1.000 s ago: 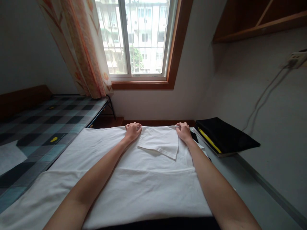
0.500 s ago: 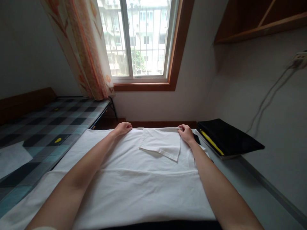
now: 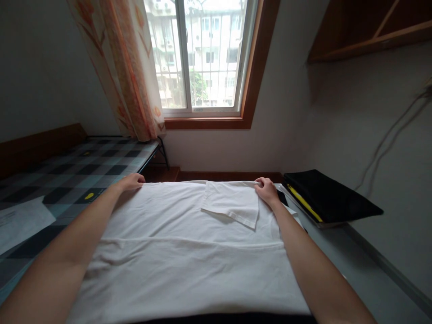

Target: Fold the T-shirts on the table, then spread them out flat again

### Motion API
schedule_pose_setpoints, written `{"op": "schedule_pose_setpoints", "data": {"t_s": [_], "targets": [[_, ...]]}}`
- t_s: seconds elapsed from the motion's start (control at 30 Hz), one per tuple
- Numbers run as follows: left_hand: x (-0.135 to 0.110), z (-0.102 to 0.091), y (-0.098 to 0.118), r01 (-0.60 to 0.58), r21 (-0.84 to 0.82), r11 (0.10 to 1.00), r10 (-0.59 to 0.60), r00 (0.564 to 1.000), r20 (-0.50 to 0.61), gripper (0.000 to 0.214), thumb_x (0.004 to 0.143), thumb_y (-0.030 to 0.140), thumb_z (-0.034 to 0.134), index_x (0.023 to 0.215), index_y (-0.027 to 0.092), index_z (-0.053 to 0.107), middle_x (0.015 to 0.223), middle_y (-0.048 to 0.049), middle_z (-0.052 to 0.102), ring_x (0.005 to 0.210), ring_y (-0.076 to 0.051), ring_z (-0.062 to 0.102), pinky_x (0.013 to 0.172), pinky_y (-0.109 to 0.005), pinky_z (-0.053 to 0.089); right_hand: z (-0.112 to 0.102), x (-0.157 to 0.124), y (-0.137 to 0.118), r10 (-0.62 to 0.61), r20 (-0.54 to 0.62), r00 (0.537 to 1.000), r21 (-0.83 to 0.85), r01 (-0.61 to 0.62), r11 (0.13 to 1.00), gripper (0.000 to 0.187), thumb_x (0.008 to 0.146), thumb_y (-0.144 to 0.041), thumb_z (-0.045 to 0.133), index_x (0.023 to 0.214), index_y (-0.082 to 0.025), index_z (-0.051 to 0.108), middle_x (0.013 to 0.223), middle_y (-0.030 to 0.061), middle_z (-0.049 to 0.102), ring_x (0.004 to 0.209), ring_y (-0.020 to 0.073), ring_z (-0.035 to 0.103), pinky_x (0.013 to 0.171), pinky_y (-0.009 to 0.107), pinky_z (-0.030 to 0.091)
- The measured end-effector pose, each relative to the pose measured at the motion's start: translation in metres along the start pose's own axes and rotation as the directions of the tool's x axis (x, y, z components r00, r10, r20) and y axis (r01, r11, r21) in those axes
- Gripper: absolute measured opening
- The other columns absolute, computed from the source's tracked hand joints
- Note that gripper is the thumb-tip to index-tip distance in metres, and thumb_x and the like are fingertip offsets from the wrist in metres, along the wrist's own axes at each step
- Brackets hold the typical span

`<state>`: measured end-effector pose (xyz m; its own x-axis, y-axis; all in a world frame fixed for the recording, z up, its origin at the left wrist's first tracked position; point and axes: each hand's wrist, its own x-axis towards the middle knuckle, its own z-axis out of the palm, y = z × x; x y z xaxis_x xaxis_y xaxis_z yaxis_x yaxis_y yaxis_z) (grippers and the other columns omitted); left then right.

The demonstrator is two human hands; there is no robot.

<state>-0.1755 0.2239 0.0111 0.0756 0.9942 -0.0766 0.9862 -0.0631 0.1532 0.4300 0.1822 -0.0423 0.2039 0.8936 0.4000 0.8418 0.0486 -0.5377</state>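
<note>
The white shirt point(image 3: 199, 270) is lying on the surface point(image 3: 332, 252), stretching longways left to right. Your right hand point(image 3: 267, 191) is pinching its far edge beside the sleeve point(image 3: 232, 201); your left hand point(image 3: 133, 181), well apart, is curling at the far left corner, whether gripping I cannot tell.

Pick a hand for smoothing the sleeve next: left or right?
Right, probably. The right hand is at the shirt's far edge, right beside the sleeve; the left hand is at that edge's left end, well away from it.
</note>
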Motion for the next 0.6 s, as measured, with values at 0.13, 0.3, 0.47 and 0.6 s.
{"op": "schedule_pose_setpoints", "data": {"t_s": [0.13,0.3,0.47,0.6], "targets": [[-0.007,-0.006,-0.014,-0.053,0.059,0.997,0.054,0.998,-0.017,0.028,0.058,0.028,0.051,0.078,0.023,0.07,0.087,-0.0033,0.073,0.085,-0.022,0.066,0.071,-0.024,0.046,0.001,-0.001,-0.001,-0.007,-0.02,1.0,-0.066,0.006,0.998,0.023,0.073,-0.03,0.054,0.09,-0.02,0.067,0.095,0.0092,0.062,0.092,0.0261,0.057,0.083,0.038,0.046],[-0.017,-0.013,-0.012,-0.084,0.057,0.995,0.086,0.996,-0.03,0.024,0.059,0.026,0.051,0.076,0.022,0.068,0.085,-0.0033,0.072,0.085,-0.022,0.065,0.074,-0.026,0.046,0.003,0.0,0.002,-0.043,-0.026,0.999,-0.079,0.041,0.996,0.024,0.073,-0.028,0.051,0.09,-0.02,0.067,0.092,0.0092,0.062,0.088,0.0247,0.057,0.082,0.037,0.045],[-0.032,-0.015,-0.016,-0.144,0.131,0.981,0.155,0.984,-0.081,0.025,0.067,0.024,0.051,0.086,0.02,0.066,0.092,-0.0037,0.07,0.087,-0.02,0.062,0.075,-0.026,0.043,0.002,-0.001,0.001,-0.053,-0.018,0.998,-0.115,0.05,0.992,0.025,0.073,-0.031,0.052,0.09,-0.02,0.066,0.094,0.0097,0.062,0.089,0.026,0.057,0.081,0.038,0.045],[-0.044,-0.015,-0.023,-0.133,0.179,0.975,0.151,0.985,-0.09,0.026,0.072,0.022,0.05,0.092,0.017,0.067,0.092,-0.0052,0.069,0.086,-0.019,0.06,0.076,-0.027,0.042,0.002,-0.001,-0.001,-0.03,-0.02,0.999,-0.137,0.027,0.99,0.025,0.073,-0.032,0.053,0.09,-0.02,0.066,0.095,0.0103,0.062,0.09,0.0269,0.056,0.081,0.039,0.044]]}}
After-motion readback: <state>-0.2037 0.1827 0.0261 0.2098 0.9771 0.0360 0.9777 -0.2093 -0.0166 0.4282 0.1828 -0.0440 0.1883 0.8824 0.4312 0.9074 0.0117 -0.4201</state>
